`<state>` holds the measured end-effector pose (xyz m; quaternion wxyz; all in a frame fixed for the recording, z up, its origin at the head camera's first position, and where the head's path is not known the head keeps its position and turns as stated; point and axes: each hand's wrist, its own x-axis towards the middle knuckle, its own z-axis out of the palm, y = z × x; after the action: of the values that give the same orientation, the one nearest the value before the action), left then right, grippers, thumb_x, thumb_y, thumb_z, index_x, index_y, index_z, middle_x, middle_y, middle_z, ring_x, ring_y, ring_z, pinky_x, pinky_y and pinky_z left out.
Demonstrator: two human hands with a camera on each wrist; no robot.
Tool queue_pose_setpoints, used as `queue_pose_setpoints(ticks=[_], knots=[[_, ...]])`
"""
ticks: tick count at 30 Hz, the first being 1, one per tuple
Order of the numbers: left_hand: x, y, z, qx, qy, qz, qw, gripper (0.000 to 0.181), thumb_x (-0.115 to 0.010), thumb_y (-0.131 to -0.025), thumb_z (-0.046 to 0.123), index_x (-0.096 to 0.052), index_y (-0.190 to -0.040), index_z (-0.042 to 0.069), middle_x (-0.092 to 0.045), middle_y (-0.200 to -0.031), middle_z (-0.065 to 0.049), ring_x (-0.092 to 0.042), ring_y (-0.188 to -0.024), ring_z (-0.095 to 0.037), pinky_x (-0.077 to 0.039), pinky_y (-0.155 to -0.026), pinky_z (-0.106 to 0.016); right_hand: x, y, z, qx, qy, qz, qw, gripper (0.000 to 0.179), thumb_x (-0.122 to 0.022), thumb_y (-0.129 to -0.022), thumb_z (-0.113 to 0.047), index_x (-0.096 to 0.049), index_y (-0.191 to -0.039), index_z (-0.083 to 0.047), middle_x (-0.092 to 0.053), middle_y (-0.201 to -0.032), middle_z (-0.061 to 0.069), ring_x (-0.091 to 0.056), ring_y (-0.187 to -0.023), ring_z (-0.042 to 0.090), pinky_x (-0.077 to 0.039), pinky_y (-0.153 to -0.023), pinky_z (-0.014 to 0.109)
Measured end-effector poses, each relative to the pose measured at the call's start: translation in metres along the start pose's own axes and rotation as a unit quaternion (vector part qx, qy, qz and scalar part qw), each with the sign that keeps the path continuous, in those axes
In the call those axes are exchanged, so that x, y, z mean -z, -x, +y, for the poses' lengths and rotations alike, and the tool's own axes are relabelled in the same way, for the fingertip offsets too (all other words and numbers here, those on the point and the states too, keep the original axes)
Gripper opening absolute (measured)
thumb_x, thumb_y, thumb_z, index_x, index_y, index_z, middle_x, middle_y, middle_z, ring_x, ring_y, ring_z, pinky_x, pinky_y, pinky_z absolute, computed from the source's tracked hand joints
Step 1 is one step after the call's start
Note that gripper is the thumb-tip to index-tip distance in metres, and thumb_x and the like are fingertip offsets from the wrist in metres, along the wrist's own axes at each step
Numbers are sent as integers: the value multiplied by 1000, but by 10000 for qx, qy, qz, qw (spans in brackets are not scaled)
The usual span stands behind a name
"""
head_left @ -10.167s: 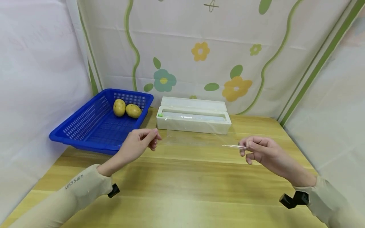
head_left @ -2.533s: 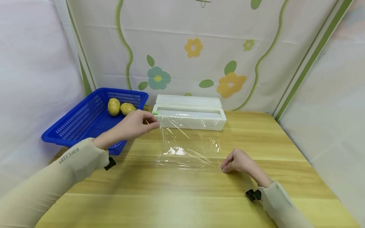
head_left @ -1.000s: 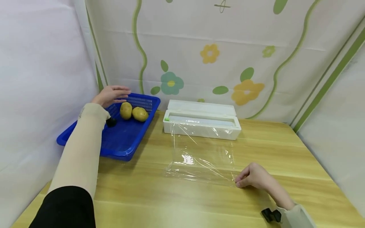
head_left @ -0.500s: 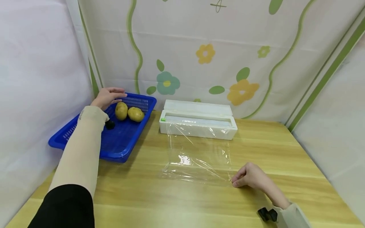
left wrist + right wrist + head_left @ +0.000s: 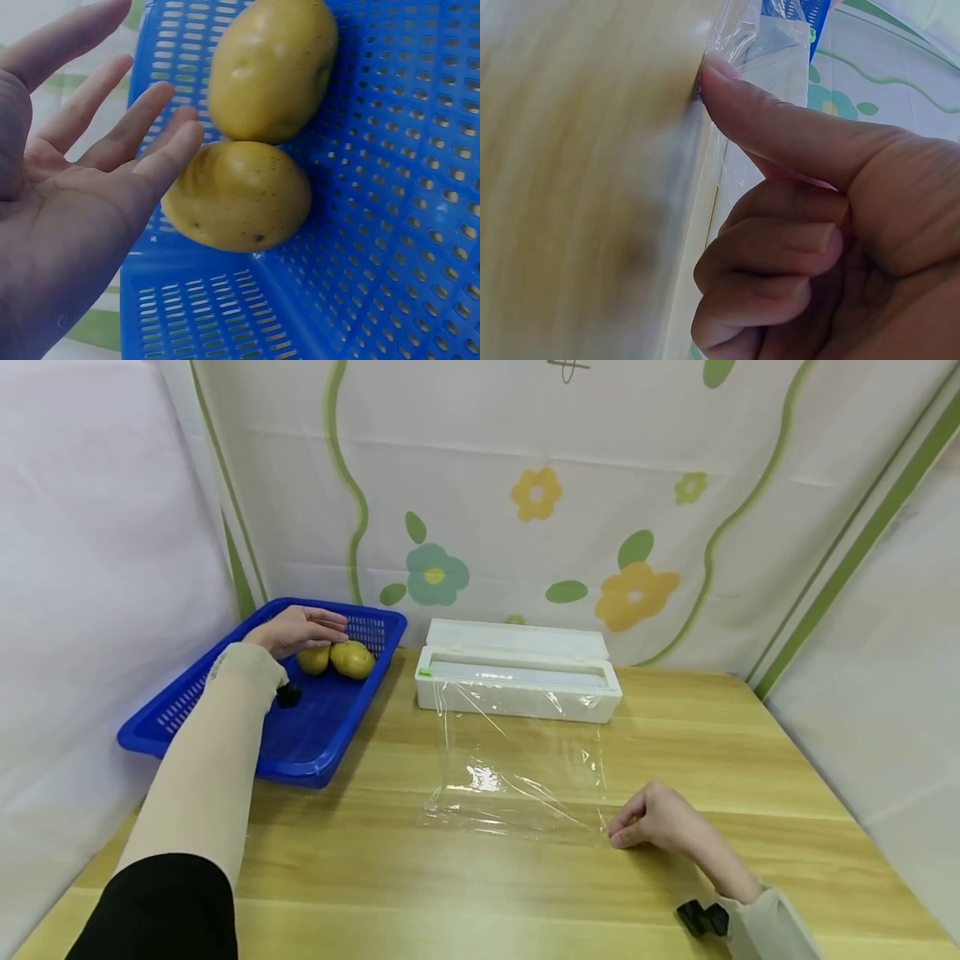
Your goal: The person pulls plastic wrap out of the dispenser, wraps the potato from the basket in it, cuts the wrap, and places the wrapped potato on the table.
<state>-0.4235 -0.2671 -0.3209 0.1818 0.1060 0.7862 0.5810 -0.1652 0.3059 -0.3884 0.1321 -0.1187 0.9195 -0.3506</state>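
Note:
In the head view my left hand [image 5: 296, 631] hovers over the blue basket [image 5: 300, 768], above two potatoes. One potato [image 5: 352, 660] lies at the basket's far right; the other potato [image 5: 313, 661] is partly covered by the hand. The left wrist view shows the fingers of the left hand [image 5: 90, 157] spread and loosely bent beside both potatoes, holding neither. Down on the table, my right hand [image 5: 660, 818] pinches the near right corner of a sheet of clear plastic wrap [image 5: 525, 777]. In the right wrist view its thumb [image 5: 780, 120] presses that corner; the other fingers curl.
The wrap runs out of a white dispenser box [image 5: 517, 702] with its lid [image 5: 517, 637] raised and a green piece [image 5: 425, 672] at the left end. All of this stands on a wooden table [image 5: 450, 902]. A flowered cloth [image 5: 480, 460] hangs behind.
Earlier both hands stretched the wrap out and laid it on the table. My left hand then let go, moved to the basket and lowered toward the potatoes. The right hand keeps its corner.

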Motion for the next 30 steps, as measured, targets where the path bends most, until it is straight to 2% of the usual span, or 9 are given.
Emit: queue_pose_setpoints(ticks=[4, 7, 10, 13, 16, 22, 25, 30], knots=[[-3, -2, -4, -14, -424, -35, 9991, 66, -70, -93, 10, -37, -147, -6, -32, -152, -24, -41, -133, -29, -32, -109, -48, -1, 1, -3, 0, -35, 9, 10000, 13, -89, -69, -14, -78, -76, -11, -72, -76, -2, -60, -74, 15, -49, -64, 29], [-5, 0, -6, 39, -692, -79, 9976, 68, -72, -92, 12, -37, -147, -6, -28, -154, -25, -31, -138, -35, -31, -109, -49, -4, 0, -4, -15, -49, -7, 10000, 13, -89, -69, -13, -78, -75, -11, -72, -76, -2, -59, -73, 14, -48, -62, 28], [-7, 4, -8, 84, -1205, -101, 9926, 68, -73, -91, 12, -38, -146, -6, -29, -152, -28, -30, -138, -40, -33, -108, -51, -6, -1, -5, -44, -81, -25, 10000, 12, -89, -70, -12, -78, -75, -11, -71, -75, -3, -59, -73, 14, -48, -63, 27], [-7, 11, -7, 125, -1907, -22, 9816, 68, -74, -89, 11, -40, -144, -8, -36, -147, -30, -35, -134, -44, -36, -104, -54, -7, -6, -6, 52, -111, -100, 9999, 11, -88, -72, -12, -78, -75, -11, -71, -76, -3, -59, -74, 16, -48, -63, 29], [-7, 12, -5, 92, -2316, 7, 9728, 68, -75, -88, 9, -41, -143, -10, -42, -143, -31, -40, -130, -45, -36, -104, -55, -6, -10, -7, 108, -88, -108, 9998, 10, -88, -72, -13, -78, -75, -12, -71, -77, -3, -59, -75, 17, -48, -64, 30], [-11, 9, -1, 126, -2406, -15, 9705, 66, -77, -86, 9, -45, -141, -8, -44, -141, -30, -40, -130, -44, -35, -104, -55, -4, -13, -7, 47, -48, -39, 10000, 11, -88, -71, -12, -78, -74, -12, -71, -78, -3, -58, -76, 17, -48, -66, 32], [-10, 10, -3, 147, -2439, -135, 9696, 67, -77, -85, 9, -45, -142, -6, -42, -143, -31, -38, -131, -45, -33, -104, -58, -4, -13, -7, 52, -76, -67, 9999, 11, -89, -71, -12, -78, -74, -12, -71, -78, -3, -58, -76, 17, -48, -65, 31], [-10, 10, -9, 56, -2289, -267, 9731, 68, -79, -84, 8, -45, -142, -7, -44, -142, -30, -42, -129, -44, -36, -104, -55, -4, -13, -7, 36, -67, -72, 9999, 11, -88, -71, -12, -77, -74, -12, -71, -77, -3, -57, -74, 17, -46, -63, 30]])
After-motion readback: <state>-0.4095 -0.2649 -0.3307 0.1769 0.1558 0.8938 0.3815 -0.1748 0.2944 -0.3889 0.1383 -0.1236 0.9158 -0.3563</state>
